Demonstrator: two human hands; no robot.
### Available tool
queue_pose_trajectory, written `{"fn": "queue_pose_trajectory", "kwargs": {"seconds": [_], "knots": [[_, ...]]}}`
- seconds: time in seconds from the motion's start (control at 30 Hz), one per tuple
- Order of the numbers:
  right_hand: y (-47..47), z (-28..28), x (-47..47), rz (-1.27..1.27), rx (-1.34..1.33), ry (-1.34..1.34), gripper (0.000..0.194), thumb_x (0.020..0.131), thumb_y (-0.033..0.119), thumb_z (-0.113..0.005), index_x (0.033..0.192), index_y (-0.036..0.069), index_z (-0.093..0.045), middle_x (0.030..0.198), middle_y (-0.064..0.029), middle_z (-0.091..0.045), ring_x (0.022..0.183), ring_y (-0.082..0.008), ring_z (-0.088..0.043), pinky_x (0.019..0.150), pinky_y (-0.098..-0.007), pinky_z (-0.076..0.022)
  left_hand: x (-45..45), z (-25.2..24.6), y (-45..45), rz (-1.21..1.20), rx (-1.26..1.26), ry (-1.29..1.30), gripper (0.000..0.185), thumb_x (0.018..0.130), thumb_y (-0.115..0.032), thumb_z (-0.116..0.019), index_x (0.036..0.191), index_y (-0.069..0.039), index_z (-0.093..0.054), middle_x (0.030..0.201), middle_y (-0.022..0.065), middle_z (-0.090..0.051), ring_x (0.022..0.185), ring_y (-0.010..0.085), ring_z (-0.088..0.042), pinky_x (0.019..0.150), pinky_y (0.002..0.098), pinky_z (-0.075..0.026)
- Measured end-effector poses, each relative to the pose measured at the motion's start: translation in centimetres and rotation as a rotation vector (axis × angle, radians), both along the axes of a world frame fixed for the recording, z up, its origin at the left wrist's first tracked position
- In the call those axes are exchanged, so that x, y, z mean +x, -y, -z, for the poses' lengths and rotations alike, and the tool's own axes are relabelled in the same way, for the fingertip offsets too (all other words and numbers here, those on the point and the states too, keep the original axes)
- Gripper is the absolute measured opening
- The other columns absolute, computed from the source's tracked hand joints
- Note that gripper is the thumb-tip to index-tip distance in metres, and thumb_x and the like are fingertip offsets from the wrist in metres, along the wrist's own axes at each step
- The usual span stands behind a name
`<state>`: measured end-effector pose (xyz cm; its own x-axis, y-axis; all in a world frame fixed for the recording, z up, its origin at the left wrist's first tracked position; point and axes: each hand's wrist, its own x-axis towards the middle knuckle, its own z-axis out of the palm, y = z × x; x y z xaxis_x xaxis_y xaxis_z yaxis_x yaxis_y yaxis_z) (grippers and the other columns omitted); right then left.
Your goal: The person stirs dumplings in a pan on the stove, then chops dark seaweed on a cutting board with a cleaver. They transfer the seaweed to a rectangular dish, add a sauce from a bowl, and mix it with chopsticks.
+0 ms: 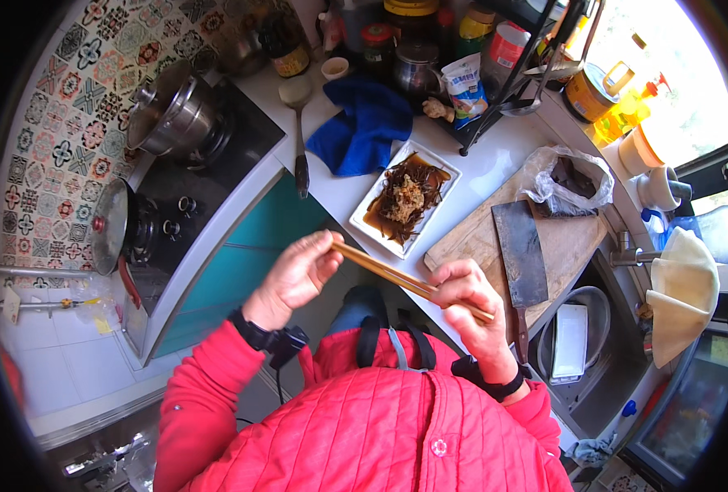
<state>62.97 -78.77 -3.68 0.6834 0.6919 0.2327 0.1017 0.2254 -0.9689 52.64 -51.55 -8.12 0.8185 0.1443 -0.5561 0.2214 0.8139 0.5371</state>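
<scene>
A pair of wooden chopsticks [388, 272] spans the gap between my two hands, in front of my body. The fingertips of my left hand [299, 273] pinch one end. My right hand [471, 307] grips the other end with curled fingers. Just beyond the chopsticks, on the white counter, lies a white rectangular plate [364, 212]. It holds dark shredded strips in brown sauce, topped by a heap of pale minced seasoning [406, 200], perhaps garlic. Neither hand touches the plate.
Right of the plate, a cleaver [521, 252] rests on a wooden cutting board [462, 246] beside a plastic bag [533, 175]. A blue cloth [364, 126] and a spatula [300, 141] lie behind. The stove [241, 120] bears a steel pot [176, 120]; the sink [616, 344] holds dishes.
</scene>
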Motion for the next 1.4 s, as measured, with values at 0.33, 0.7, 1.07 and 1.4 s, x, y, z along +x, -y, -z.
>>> {"fn": "queue_pose_trajectory", "kwargs": {"seconds": [0.33,0.7,1.07,1.4], "knots": [[-3.2,0.1,1.9,0.533,-0.145,-0.045,0.057,0.103,0.046,-0.031,0.068,0.004,-0.043,0.087,-0.0177,-0.062,0.077,-0.0195,-0.059,0.074,-0.0316,-0.0491,1.7,8.2,-5.5,0.417,0.355,-0.086,0.031,0.101,-0.028,-0.049,0.105,0.001,-0.062,0.09,0.0077,-0.064,0.075,0.0142,-0.065,0.066,0.0261,-0.056],[-8.6,1.7,1.9,0.684,-0.323,-0.039,0.037,0.098,0.033,-0.054,0.084,-0.001,-0.049,0.104,-0.0154,-0.064,0.09,-0.0152,-0.058,0.085,-0.0303,-0.0478,7.2,14.8,-8.8,0.706,0.813,-0.083,0.026,0.094,-0.013,-0.057,0.116,0.0,-0.056,0.089,0.0108,-0.066,0.072,0.0144,-0.066,0.062,0.0269,-0.056],[-7.7,4.6,4.5,0.597,-0.51,0.028,0.026,0.098,0.009,-0.046,0.079,-0.004,-0.06,0.102,-0.0158,-0.066,0.09,-0.018,-0.062,0.084,-0.0301,-0.0494,12.9,13.9,-9.4,0.547,1.767,0.251,0.052,0.084,-0.004,-0.061,0.134,-0.009,-0.047,0.136,0.0169,-0.046,0.102,0.0363,-0.057,0.088,0.0417,-0.049],[-7.2,4.0,4.1,0.638,-0.325,-0.244,0.02,0.1,0.012,-0.05,0.107,-0.002,-0.061,0.114,-0.0108,-0.063,0.099,-0.0148,-0.061,0.084,-0.0298,-0.055,17.7,14.2,-12.3,0.579,2.153,0.106,0.045,0.087,-0.019,-0.063,0.128,-0.004,-0.052,0.135,0.0176,-0.052,0.118,0.0368,-0.049,0.1,0.0433,-0.039]]}}
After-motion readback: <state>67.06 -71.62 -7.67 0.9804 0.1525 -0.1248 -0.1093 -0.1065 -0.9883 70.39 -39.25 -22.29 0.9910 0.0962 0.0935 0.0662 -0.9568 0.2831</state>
